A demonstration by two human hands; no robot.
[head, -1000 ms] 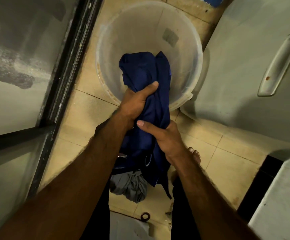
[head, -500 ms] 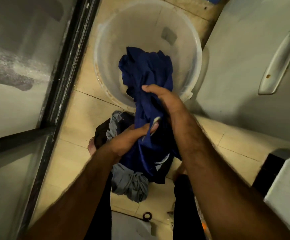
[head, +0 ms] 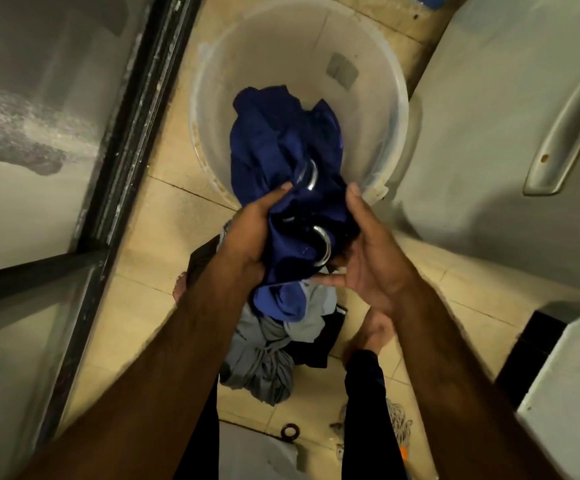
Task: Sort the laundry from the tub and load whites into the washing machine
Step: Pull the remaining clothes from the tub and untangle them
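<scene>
Close by, on the tiled floor point(head: 136, 237), lies a small dark ring point(head: 290, 434). A little farther on sits a heap of grey clothes point(head: 261, 368), with a bare foot point(head: 371, 330) just beside it. Above the heap, the left grip point(head: 247, 240) has its fingers curled tight round a dark blue cloth point(head: 274, 150). The right grip point(head: 378, 261) is spread wide, with flat fingers under the cloth and the thumb touching its side. Two shiny silver rings point(head: 324, 249) show on the cloth between the two grips. The cloth is held over the near edge of the round, see-through tub point(head: 281, 46), and its far end goes down inside the tub. A glass door point(head: 39, 202) with a dark frame stands to the left of the tub. A big white box point(head: 489, 98) with a long handle point(head: 565, 133) stands to the right.
</scene>
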